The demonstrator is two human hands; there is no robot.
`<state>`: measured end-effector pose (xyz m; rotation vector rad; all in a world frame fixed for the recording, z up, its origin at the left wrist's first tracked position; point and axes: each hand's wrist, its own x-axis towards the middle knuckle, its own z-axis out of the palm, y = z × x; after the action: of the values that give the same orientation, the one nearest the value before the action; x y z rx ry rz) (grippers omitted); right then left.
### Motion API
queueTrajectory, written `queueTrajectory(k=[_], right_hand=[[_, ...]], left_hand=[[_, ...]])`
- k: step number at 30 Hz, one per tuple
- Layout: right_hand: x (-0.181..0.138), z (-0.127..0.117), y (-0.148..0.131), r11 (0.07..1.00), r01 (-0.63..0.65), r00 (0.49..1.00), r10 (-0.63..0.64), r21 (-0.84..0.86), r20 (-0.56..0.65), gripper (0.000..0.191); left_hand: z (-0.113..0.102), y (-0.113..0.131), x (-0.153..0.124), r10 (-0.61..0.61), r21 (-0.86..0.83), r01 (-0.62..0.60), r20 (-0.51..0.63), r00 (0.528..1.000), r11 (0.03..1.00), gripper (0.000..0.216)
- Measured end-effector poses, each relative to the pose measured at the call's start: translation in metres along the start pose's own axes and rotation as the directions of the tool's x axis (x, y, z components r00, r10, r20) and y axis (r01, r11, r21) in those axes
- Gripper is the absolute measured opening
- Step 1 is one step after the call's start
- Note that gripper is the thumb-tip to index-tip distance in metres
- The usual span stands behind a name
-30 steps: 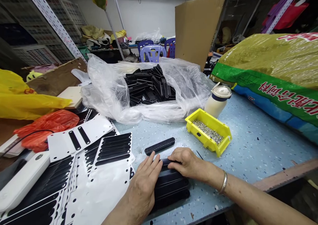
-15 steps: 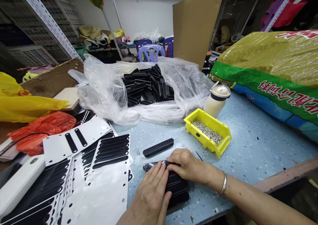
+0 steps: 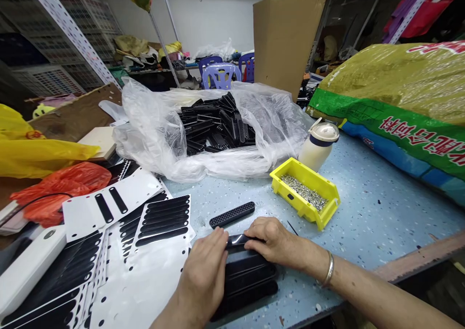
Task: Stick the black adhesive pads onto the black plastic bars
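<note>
My left hand (image 3: 203, 273) is closed on the left end of a glossy black plastic strip (image 3: 238, 241), its fingertips covering that end. With thumb and fingers, my right hand (image 3: 271, 237) grips the strip's other end; a metal bangle (image 3: 330, 269) is on that wrist. Nearer me on the blue speckled table lie several similar black strips (image 3: 250, 275), side by side and partly behind my left hand. Just beyond my hands rests a single black strip (image 3: 232, 214) with its latticed side up.
A yellow bin (image 3: 286, 195) of small metal pieces stands right of centre, by a cream bottle (image 3: 316, 152). Behind, a clear plastic bag (image 3: 152, 135) holds a heap of black strips (image 3: 218, 125). Sheets of black stickers (image 3: 163, 217) cover the left. A large sack (image 3: 399, 96) lies at right.
My left hand has gone from lying flat over the strips to gripping the left end of the strip. The right hand keeps its hold at almost the same spot.
</note>
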<state>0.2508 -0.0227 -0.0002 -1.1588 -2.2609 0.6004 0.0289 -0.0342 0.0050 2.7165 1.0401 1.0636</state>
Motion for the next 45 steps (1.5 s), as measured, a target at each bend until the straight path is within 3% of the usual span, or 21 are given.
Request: queueTrajectory(k=[2,5,10,13,18,22,32,37,42,45], right_hand=[[0.000,0.000,0.000,1.000,-0.011,1.000,0.011,0.007,-0.006,0.010],[-0.001,0.001,0.001,1.000,-0.016,1.000,0.016,0.006,-0.018,0.011],[0.000,0.001,0.002,1.000,-0.006,0.999,0.006,0.014,-0.031,0.008],[0.000,0.001,0.003,0.999,-0.020,0.999,0.021,0.029,-0.035,0.008],[-0.002,0.003,0.004,0.997,-0.064,0.996,0.067,0.042,-0.065,0.010],[-0.002,0.003,0.004,0.997,-0.064,0.996,0.067,0.034,-0.067,0.010],[-0.003,0.007,0.005,0.995,-0.068,0.992,0.075,0.068,-0.097,0.012],[-0.002,0.005,0.004,0.994,-0.095,0.993,0.099,0.058,-0.071,0.010],[0.000,0.000,0.002,0.993,-0.091,0.996,0.093,0.075,-0.019,0.011],[0.000,-0.001,0.001,0.991,-0.103,0.994,0.105,0.084,-0.020,0.011]], left_hand=[[0.000,-0.009,0.007,-0.070,-0.062,0.071,0.018,0.997,0.996,0.034],[0.004,-0.018,0.017,-0.150,-0.133,0.178,0.192,0.970,0.975,0.023],[0.006,-0.021,0.033,-0.250,-0.171,0.358,0.451,0.857,0.918,0.018],[0.004,-0.020,0.037,-0.308,-0.209,0.471,0.526,0.793,0.857,0.019],[0.006,-0.026,0.035,-0.435,-0.306,0.636,0.522,0.734,0.708,0.016],[0.011,-0.029,0.034,-0.473,-0.393,0.702,0.536,0.699,0.594,0.012],[0.015,-0.021,0.034,-0.533,-0.307,0.697,0.471,0.703,0.648,0.029],[0.015,-0.016,0.040,-0.511,-0.249,0.660,0.464,0.724,0.708,0.013],[0.020,-0.017,0.044,-0.546,-0.278,0.711,0.483,0.684,0.645,0.015],[0.022,-0.017,0.042,-0.540,-0.305,0.703,0.471,0.698,0.642,0.019]])
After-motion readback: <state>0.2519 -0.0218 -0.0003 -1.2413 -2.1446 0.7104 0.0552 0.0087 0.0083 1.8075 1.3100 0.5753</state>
